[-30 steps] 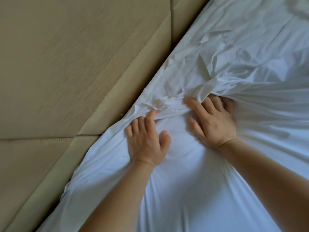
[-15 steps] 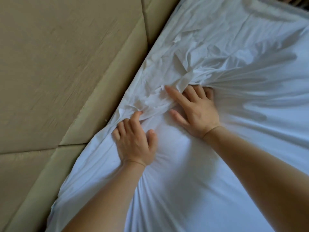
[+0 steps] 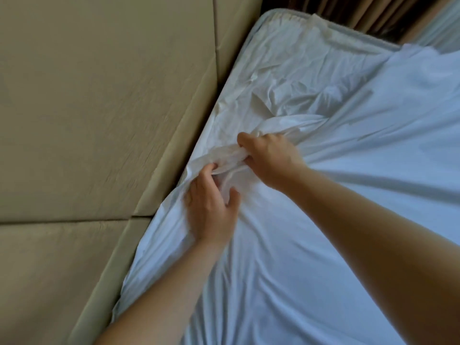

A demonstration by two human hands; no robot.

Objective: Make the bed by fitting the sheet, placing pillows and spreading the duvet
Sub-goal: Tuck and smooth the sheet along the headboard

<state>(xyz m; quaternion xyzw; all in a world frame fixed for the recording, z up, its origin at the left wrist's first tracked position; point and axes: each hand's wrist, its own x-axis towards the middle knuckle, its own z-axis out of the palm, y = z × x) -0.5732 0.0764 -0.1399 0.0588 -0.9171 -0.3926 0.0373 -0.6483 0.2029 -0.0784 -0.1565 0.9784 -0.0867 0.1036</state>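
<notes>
We grip the bunched edge of the sheet [image 3: 224, 156] with both the left hand [image 3: 211, 210] and the right hand [image 3: 270, 161], fingers curled, just beside the headboard [image 3: 99, 108]. Risk: an uneven pull may drag fabric away from the mattress [image 3: 286, 46] corner, which appears uncovered, and leave wrinkles.

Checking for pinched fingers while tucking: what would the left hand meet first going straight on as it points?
Left hand would first meet the bunched sheet just ahead of its fingers, gripped by the right hand; beyond that, probably the headboard, depth unclear.
</notes>
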